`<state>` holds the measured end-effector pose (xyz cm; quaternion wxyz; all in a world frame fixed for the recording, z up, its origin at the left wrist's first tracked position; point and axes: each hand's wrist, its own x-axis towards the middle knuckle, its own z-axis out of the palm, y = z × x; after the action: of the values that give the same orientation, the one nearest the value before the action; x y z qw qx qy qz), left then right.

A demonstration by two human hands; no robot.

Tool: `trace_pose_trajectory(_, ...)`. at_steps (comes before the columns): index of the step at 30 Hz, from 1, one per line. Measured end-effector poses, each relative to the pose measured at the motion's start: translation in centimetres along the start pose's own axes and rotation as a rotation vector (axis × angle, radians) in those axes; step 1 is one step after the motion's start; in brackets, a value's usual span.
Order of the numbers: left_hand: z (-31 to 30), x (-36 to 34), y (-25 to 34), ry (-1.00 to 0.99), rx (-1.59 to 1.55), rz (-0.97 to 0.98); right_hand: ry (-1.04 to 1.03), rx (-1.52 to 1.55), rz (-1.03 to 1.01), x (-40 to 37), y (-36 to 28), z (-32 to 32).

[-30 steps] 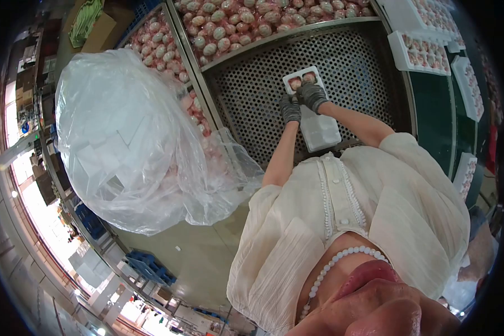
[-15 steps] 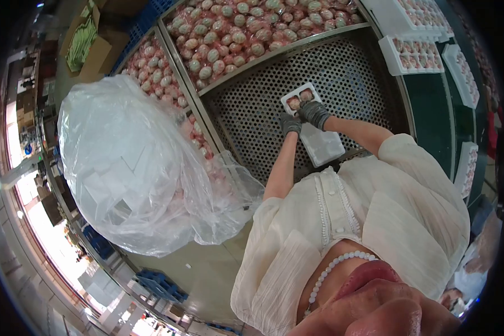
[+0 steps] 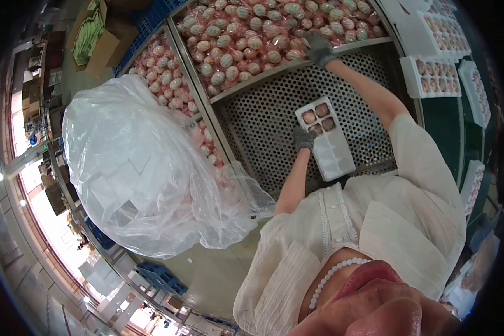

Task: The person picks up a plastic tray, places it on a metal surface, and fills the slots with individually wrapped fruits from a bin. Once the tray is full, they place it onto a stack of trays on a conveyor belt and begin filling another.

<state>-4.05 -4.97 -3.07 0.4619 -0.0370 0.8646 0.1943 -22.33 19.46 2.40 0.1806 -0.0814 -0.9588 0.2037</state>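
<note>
A white compartment tray [image 3: 335, 152] lies on the perforated metal surface, with several round wrapped pieces [image 3: 322, 110] in its far cells and the near cells bare. My left hand [image 3: 303, 138], in a grey glove, grips the tray's left edge. Stretched out to the far side, my right hand [image 3: 320, 51], gloved alike, is at the front edge of a heap of pale round pieces in reddish clear wrap [image 3: 238, 42]. Its fingers reach over the metal divider toward the pieces and look extended; I see nothing held in them.
Metal dividers [image 3: 297, 66] frame the perforated surface [image 3: 263, 112]. At left bulges a large clear plastic bag [image 3: 123, 162] with white trays inside. Filled white trays [image 3: 431, 77] stand on a green surface [image 3: 439, 126] at right. A cardboard box [image 3: 103, 42] sits far left.
My right hand has left the tray and moved up to the heap. More of the tray's cells show filled pieces. My left hand stays at the tray, which appears slightly lower right.
</note>
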Motion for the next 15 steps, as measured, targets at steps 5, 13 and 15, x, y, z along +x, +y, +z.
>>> trace_pose_trajectory(5,-1.9,-0.8,1.2,-0.111,-0.197,-0.087,-0.499,-0.149,0.486,3.9,3.1,5.7)
trace_pose_trajectory(13,-2.6,-2.3,1.5,0.026,-0.123,0.006,-0.206,0.506,0.379,0.4,2.9,0.0)
trace_pose_trajectory(15,-2.2,-2.6,1.4,0.077,-0.137,0.046,-0.154,0.633,0.384,-1.0,2.3,-2.5)
